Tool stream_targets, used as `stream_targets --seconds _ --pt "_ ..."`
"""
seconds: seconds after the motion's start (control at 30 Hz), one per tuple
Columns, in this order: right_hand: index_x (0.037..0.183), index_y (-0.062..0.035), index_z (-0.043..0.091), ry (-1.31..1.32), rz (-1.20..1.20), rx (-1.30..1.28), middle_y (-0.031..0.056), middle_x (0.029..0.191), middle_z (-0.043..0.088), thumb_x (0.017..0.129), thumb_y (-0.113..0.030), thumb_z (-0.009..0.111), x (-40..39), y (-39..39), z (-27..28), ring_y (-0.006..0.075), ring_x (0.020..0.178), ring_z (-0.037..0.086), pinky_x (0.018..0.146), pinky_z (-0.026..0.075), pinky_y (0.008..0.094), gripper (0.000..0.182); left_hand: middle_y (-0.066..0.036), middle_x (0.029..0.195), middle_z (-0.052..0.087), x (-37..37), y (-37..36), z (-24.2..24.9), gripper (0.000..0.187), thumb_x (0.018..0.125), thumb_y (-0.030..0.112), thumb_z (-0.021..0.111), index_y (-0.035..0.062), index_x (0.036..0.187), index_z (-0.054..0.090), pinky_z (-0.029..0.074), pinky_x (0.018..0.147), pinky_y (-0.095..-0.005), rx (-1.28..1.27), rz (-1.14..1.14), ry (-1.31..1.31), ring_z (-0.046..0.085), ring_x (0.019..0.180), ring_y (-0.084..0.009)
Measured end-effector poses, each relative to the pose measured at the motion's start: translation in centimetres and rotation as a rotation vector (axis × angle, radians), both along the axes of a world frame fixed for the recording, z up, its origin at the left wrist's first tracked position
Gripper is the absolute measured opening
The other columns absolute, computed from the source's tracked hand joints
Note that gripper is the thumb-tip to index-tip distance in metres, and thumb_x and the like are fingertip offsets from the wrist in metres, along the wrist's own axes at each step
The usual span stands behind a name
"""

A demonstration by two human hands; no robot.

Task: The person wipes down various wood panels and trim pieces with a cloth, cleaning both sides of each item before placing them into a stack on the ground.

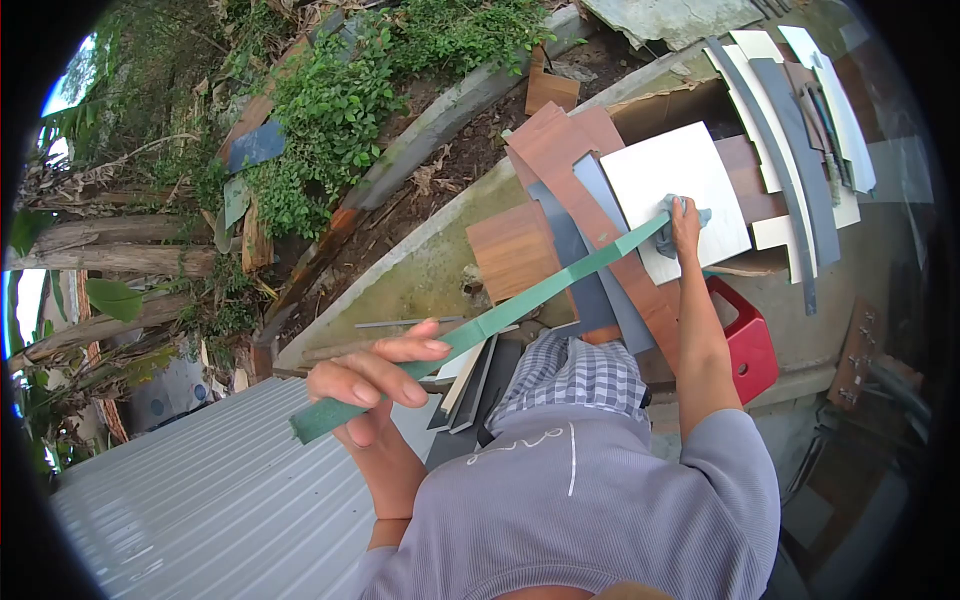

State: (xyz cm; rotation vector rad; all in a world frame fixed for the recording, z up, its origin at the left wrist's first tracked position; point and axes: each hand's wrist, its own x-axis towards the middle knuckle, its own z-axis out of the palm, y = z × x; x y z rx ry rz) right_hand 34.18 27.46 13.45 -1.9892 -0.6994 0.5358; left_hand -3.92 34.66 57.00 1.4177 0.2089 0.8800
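Observation:
A long green strip [540, 290] stretches slantwise across the view between my hands. My left hand [375, 380] grips it near its close end, the strip passing between thumb and fingers, with a short tail sticking out. At the far end, my right hand [684, 228] is closed on a crumpled blue-grey cloth [664, 240], which bunches against the strip's other end. Whether the cloth wraps fully round the strip is hidden. Beneath my right hand lies a square white board [650, 175], on top of several brown and grey panels [565, 160].
A red plastic stool [745, 355] stands right of my right forearm. Several white and grey strips [775, 140] lie at the upper right. Corrugated metal sheeting [220, 490] spreads at lower left. A concrete kerb [440, 120] borders plants and soil beyond.

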Motion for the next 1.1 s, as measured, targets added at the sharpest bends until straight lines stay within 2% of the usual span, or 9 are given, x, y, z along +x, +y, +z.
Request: stream_targets --seconds 0.13,0.3,0.37,0.5,0.67,0.73,0.87,1.0,1.1 --pt "0.103 0.0065 0.052 0.12 -0.387 -0.036 0.0247 0.097 0.056 0.086 -0.035 0.047 0.1 -1.2 -5.4 0.0316 0.092 0.054 0.082 0.04 0.0356 0.045 -0.013 0.091 0.063 0.2 -0.2 -0.1 0.029 0.081 0.03 0.057 0.0099 0.101 0.052 0.029 0.094 -0.0606 0.007 -0.01 -0.021 0.051 0.103 -0.0458" --pt "0.108 0.0082 0.05 0.031 -0.116 -0.285 0.0249 0.103 0.055 0.086 -0.036 0.048 -2.4 -4.8 -8.0 0.0323 0.098 0.053 0.085 0.039 0.036 0.049 -0.011 0.087 0.063 -0.1 -0.5 -0.6 0.026 0.082 0.032 0.056 0.0114 0.097 0.052 0.033 0.093 -0.0576 -0.014 0.059 -0.052 0.054 0.098 -0.0419" --pt "0.108 0.0082 0.051 -0.051 -0.016 -0.353 0.024 0.103 0.056 0.086 -0.036 0.048 -4.8 -5.5 -5.5 0.0326 0.097 0.053 0.085 0.039 0.0364 0.05 -0.01 0.084 0.063 -0.1 -0.7 -0.7 0.025 0.082 0.032 0.056 0.0119 0.095 0.052 0.034 0.093 -0.0564 -0.02 0.096 -0.066 0.056 0.095 -0.0403" --pt "0.106 0.0023 0.051 0.327 0.007 0.023 0.0138 0.096 0.057 0.088 -0.03 0.049 -8.1 -4.0 8.4 0.0201 0.089 0.053 0.08 0.04 0.0293 0.038 -0.009 0.076 0.062 -0.6 -1.0 -1.0 0.026 0.081 0.035 0.058 0.0121 0.092 0.052 0.037 0.09 -0.0545 -0.056 0.211 -0.064 0.059 0.088 -0.037" --pt "0.101 -0.0005 0.054 0.313 0.019 0.403 0.0087 0.097 0.054 0.085 -0.019 0.056 -13.6 -2.4 26.5 0.0169 0.087 0.052 0.075 0.042 0.029 0.025 -0.009 0.074 0.06 -0.7 -1.2 -1.0 0.028 0.08 0.035 0.06 0.0105 0.091 0.053 0.038 0.09 -0.0511 -0.087 0.266 -0.06 0.059 0.086 -0.0336" --pt "0.099 -0.0042 0.057 -0.232 0.376 0.442 0.0095 0.094 0.051 0.077 -0.011 0.063 -14.2 -1.9 28.9 0.0205 0.084 0.053 0.072 0.043 0.0294 0.024 -0.01 0.074 0.059 -0.7 -1.3 -0.9 0.028 0.081 0.035 0.06 0.0102 0.091 0.052 0.038 0.09 -0.0507 -0.085 0.294 -0.061 0.059 0.085 -0.033" --pt "0.098 -0.0078 0.06 -0.488 0.603 0.307 0.0105 0.089 0.047 0.069 -0.005 0.066 -17.5 -0.9 29.8 0.0242 0.081 0.053 0.069 0.043 0.0302 0.029 -0.01 0.075 0.058 -1.0 -1.8 -0.9 0.028 0.082 0.034 0.06 0.0092 0.089 0.051 0.037 0.09 -0.0515 -0.1 0.338 -0.061 0.059 0.083 -0.0314" --pt "0.099 -0.0098 0.06 -0.405 0.324 0.317 0.0099 0.09 0.046 0.073 -0.002 0.063 -17.3 0.6 27.4 0.0228 0.083 0.051 0.07 0.043 0.0315 0.027 -0.007 0.072 0.055 -2.2 -2.1 -1.5 0.029 0.081 0.037 0.06 0.0097 0.089 0.051 0.032 0.093 -0.0528 -0.162 0.361 -0.133 0.057 0.085 -0.0292" --pt "0.105 -0.0004 0.056 -0.252 0.012 0.347 0.0097 0.096 0.052 0.085 -0.009 0.053 -15.8 1.6 27.7 0.0206 0.093 0.049 0.083 0.037 0.0293 0.022 -0.004 0.07 0.051 -4.8 -1.9 -1.0 0.032 0.082 0.039 0.057 0.0096 0.09 0.049 0.032 0.095 -0.0504 -0.194 0.425 -0.18 0.055 0.084 -0.0253"
